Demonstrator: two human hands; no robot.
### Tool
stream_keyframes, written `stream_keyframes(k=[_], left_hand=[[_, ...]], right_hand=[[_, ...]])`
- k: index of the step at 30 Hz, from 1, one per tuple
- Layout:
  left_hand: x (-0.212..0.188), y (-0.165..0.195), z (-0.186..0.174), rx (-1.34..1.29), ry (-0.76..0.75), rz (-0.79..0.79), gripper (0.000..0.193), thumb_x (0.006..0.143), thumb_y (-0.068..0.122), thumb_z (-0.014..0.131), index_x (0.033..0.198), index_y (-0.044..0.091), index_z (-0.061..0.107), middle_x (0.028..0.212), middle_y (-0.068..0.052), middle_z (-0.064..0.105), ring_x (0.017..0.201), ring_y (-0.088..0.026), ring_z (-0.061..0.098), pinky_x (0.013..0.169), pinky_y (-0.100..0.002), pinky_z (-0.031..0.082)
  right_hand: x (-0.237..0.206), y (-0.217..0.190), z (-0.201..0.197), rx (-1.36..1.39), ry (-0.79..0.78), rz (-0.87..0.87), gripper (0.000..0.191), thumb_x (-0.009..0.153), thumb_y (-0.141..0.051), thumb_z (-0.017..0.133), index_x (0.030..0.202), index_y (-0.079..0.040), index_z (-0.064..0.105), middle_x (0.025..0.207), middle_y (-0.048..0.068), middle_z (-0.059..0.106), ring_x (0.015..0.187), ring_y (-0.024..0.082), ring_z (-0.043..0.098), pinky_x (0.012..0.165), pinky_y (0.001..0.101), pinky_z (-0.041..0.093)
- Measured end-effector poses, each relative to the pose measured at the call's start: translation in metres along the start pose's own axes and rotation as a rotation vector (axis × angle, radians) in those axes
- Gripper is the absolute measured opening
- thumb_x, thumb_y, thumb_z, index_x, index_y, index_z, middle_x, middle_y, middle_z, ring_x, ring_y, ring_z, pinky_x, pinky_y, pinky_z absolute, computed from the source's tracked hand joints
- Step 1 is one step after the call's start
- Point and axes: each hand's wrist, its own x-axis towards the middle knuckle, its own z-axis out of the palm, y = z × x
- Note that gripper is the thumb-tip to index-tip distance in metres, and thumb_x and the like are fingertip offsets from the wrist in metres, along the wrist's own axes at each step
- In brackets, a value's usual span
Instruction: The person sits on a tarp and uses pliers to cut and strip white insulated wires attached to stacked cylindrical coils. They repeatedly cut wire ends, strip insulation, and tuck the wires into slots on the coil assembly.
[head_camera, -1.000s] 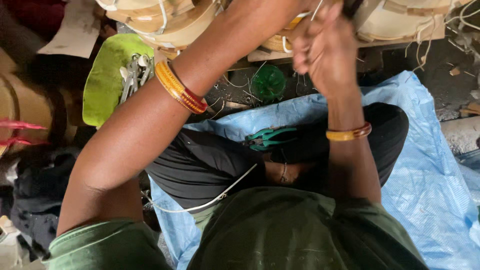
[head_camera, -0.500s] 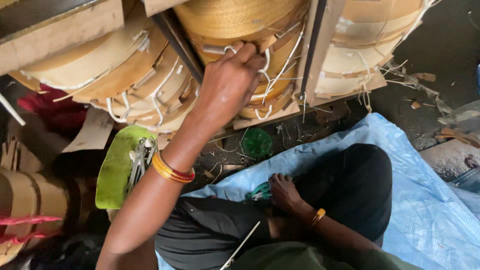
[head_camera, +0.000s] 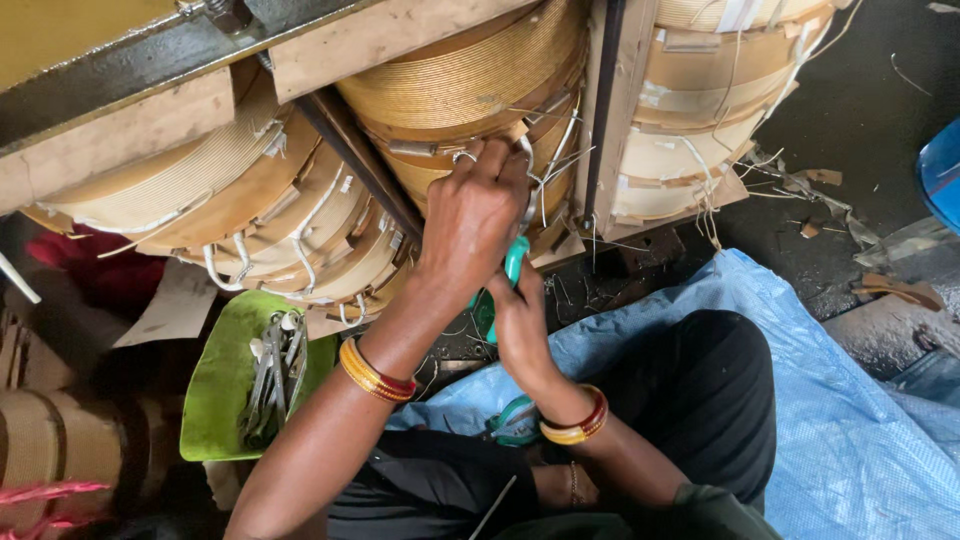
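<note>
Against the underside of the big wound coil (head_camera: 470, 80), the left hand (head_camera: 470, 225) was raised with its fingers curled and pressed together around a white lead wire (head_camera: 535, 165), apparently pinning it against the windings so it would not spring away. Just below it, touching at the wrist side, the right hand (head_camera: 520, 320) was closed on a green-handled tool (head_camera: 512, 265), held upright so its working end pointed up toward the same wire; the tip itself was hidden behind the left hand, so what it gripped could not be told. Both wrists wore red and gold bangles (head_camera: 375, 372).

Further out, more tan coils (head_camera: 240, 190) sat side by side between wooden blocks (head_camera: 610, 110), white wires looping from their lower edges. A second green-handled tool (head_camera: 515, 420) lay on the person's lap, near the right forearm, seemingly kept within reach.

To the left, a green tray (head_camera: 220, 400) lay on the floor beneath the coils; it held a bundle of metal hand tools (head_camera: 275, 375) heaped toward its right side, the rest of it bare. A blue plastic sheet (head_camera: 830, 400) covered the floor under the seated person.
</note>
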Motion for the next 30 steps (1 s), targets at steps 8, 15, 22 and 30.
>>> stream_keyframes(k=[8,15,22,30], left_hand=[[0.0,-0.002,0.0,0.098,-0.001,0.009,0.023,0.077,0.003,0.067,0.099,-0.001,0.068,0.1,-0.013,0.062,0.091,-0.03,0.069,0.065,-0.04,0.059],[-0.004,-0.004,0.0,0.079,-0.002,-0.001,0.021,0.076,0.004,0.067,0.097,0.0,0.068,0.1,-0.012,0.062,0.097,-0.03,0.069,0.067,-0.041,0.059],[-0.008,-0.007,-0.012,0.087,-0.024,0.017,0.023,0.079,0.003,0.067,0.102,-0.001,0.068,0.103,-0.013,0.062,0.095,-0.028,0.068,0.062,-0.039,0.059],[-0.008,-0.005,-0.011,0.198,0.063,0.067,0.016,0.084,0.005,0.068,0.099,0.002,0.065,0.106,-0.012,0.061,0.108,-0.028,0.068,0.063,-0.037,0.06]], right_hand=[[0.018,0.002,0.014,0.243,0.101,0.113,0.009,0.103,-0.009,0.054,0.106,-0.004,0.062,0.071,-0.006,0.047,0.058,0.004,0.037,0.049,0.0244,0.026],[0.02,0.003,0.019,0.25,0.192,0.151,0.016,0.098,-0.008,0.049,0.107,-0.013,0.061,0.073,-0.007,0.051,0.057,0.003,0.041,0.05,0.0233,0.029],[0.014,0.009,-0.025,0.348,0.002,0.207,0.016,0.101,-0.012,0.059,0.089,-0.009,0.05,0.069,-0.004,0.043,0.057,0.008,0.04,0.049,0.025,0.034],[-0.028,0.054,-0.161,-0.748,-0.122,0.513,0.035,0.101,-0.031,0.067,0.09,0.003,0.066,0.067,0.008,0.06,0.06,0.017,0.054,0.056,0.0365,0.044]])
